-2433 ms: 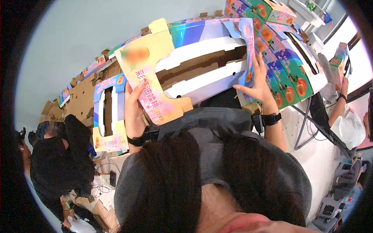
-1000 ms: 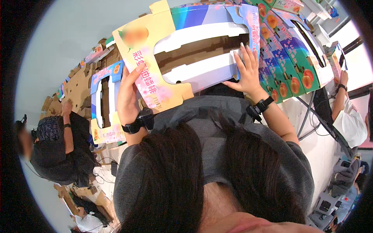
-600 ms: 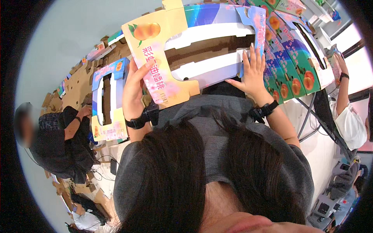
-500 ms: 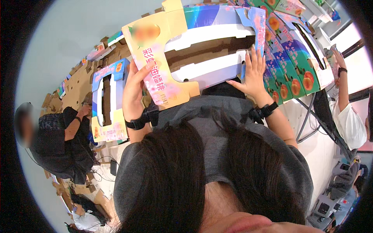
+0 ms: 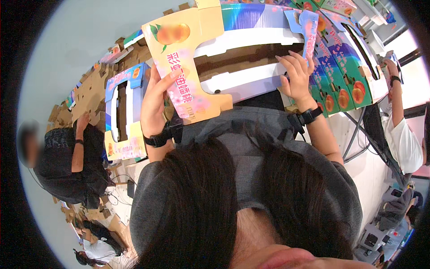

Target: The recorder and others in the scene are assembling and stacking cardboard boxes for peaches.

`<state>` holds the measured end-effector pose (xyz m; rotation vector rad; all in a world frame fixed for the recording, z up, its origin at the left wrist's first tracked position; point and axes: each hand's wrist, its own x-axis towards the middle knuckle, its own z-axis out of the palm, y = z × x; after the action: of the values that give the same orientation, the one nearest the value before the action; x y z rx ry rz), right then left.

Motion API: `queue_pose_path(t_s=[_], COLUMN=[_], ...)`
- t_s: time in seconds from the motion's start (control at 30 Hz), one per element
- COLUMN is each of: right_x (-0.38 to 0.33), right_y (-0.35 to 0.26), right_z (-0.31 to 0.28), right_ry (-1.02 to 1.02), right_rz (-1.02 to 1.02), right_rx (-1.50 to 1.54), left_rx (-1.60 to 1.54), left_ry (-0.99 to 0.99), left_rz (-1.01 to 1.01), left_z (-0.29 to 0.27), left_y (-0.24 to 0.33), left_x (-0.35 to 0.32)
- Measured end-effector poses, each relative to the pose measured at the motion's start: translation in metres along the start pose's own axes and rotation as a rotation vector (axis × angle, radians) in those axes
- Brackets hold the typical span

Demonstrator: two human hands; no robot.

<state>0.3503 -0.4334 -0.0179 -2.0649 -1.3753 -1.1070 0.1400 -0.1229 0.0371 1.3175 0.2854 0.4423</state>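
A printed cardboard fruit box (image 5: 251, 80) lies crosswise in front of me, its top open along a long slot with white inner flaps. On its left end is a yellow panel (image 5: 168, 58) with a fruit picture. My left hand (image 5: 154, 105) is closed around that panel's near left edge, thumb on the printed face. My right hand (image 5: 296, 78) is at the box's right end, fingers bent and slightly apart beside the narrow blue-and-pink end panel (image 5: 310, 33). Whether its fingertips press on the cardboard, I cannot tell.
Another open box (image 5: 123, 114) stands at left, beside a co-worker in black (image 5: 71, 166). Green-and-blue fruit boxes (image 5: 340, 67) are lined up at right above a folding table leg (image 5: 356, 134). A person in a white sleeve (image 5: 403, 143) is beyond. Flattened cardboard (image 5: 87, 92) is piled at far left.
My right hand's fingers have gone from stretched flat to bent, and the hand has shifted slightly right. The box's right end has moved a little right. My left hand keeps its hold.
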Motion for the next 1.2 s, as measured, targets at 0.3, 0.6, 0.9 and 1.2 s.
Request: queue_pose_path(t_s=[0.3, 0.6, 0.9, 1.2], right_x=[0.009, -0.004, 0.048, 0.115], right_y=[0.014, 0.009, -0.045, -0.100], right_z=[0.030, 0.030, -0.038, -0.053], right_ry=[0.029, 0.062, 0.287, 0.330], right_rz=[0.024, 0.097, -0.058, -0.049], right_rx=[0.230, 0.146, 0.165, 0.239], left_rx=[-0.070, -0.036, -0.015, 0.083], left_ry=[0.062, 0.011, -0.134, -0.241], left_rz=[-0.008, 0.132, 0.178, 0.231], left_z=[0.009, 0.021, 0.019, 0.015], left_y=[-0.002, 0.002, -0.001, -0.007], left_x=[0.003, 0.012, -0.004, -0.019])
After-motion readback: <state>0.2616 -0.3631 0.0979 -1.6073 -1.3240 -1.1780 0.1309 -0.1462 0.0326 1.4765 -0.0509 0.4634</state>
